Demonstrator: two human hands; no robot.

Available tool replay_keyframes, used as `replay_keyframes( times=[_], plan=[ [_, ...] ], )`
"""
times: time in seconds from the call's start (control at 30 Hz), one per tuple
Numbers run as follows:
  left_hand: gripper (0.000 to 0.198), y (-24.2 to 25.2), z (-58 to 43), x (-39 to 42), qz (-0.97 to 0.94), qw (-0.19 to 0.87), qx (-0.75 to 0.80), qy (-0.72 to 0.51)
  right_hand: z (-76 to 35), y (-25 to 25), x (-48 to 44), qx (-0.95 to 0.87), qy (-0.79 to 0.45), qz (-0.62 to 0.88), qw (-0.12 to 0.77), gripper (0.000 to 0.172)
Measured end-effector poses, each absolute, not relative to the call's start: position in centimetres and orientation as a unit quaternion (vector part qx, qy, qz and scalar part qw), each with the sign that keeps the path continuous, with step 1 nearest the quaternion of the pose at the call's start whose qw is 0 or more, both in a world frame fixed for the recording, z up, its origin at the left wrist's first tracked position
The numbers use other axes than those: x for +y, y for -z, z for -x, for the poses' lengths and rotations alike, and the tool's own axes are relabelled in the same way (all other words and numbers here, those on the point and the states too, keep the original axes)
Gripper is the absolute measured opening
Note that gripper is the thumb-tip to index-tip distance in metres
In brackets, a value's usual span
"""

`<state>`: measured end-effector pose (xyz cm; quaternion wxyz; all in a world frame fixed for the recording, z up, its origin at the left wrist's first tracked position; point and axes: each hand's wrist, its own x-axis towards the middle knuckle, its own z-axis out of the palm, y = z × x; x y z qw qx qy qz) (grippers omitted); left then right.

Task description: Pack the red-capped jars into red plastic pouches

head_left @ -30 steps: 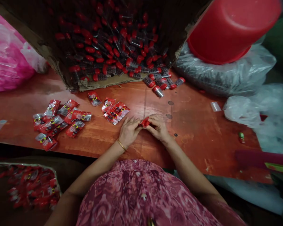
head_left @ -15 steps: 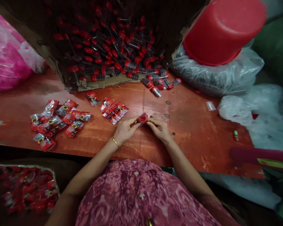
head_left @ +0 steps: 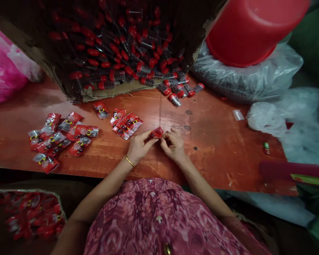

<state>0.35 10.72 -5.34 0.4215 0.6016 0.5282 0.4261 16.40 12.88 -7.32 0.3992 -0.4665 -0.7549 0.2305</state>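
My left hand (head_left: 140,147), with a gold bangle at its wrist, pinches a small red printed plastic packet (head_left: 157,132) between thumb and fingers. My right hand (head_left: 174,146) is curled, its thumb and fingertips together at the packet's right edge. Just left of my hands lies a stack of flat red packets (head_left: 127,125), fanned on the table. Farther left rests a pile of filled red packets (head_left: 53,140) with clear windows. A single packet (head_left: 101,110) lies between that pile and the box.
An open cardboard box (head_left: 106,95) spills red-capped clear tubes (head_left: 174,100) onto the wooden table (head_left: 218,159). A red bucket (head_left: 250,32) stands on a filled plastic bag (head_left: 228,83). At lower left, a container (head_left: 29,191) holds many red packets. Pink bags (head_left: 5,71) sit far left.
My right hand's fingers have curled inward and its thumb has shifted along the packet's edge. My left hand keeps its hold. The whole view has shifted slightly.
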Motion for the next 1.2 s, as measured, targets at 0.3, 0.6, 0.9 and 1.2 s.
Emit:
replay_keyframes(
  times=[0.3, 0.6, 0.9, 1.2],
  plan=[
    [0.034, 6.2, -0.1, 10.5, -0.679, 0.33, 0.542, -0.368, -16.1, 7.4, 12.7, -0.784, -0.146, 0.445, 0.408, 0.012],
    [0.029, 6.2, -0.2, 10.7, -0.721, 0.266, 0.532, -0.355, -16.1, 7.7, 13.0, -0.81, -0.103, 0.421, 0.395, 0.011],
    [0.025, 7.1, -0.5, 10.3, -0.725, 0.296, 0.507, -0.36, -16.8, 8.8, 12.1, -0.763, -0.228, 0.431, 0.425, 0.016],
    [0.029, 7.5, -0.7, 10.0, -0.735, 0.266, 0.541, -0.311, -16.7, 6.9, 14.2, -0.821, -0.248, 0.341, 0.384, 0.02]
  ],
)
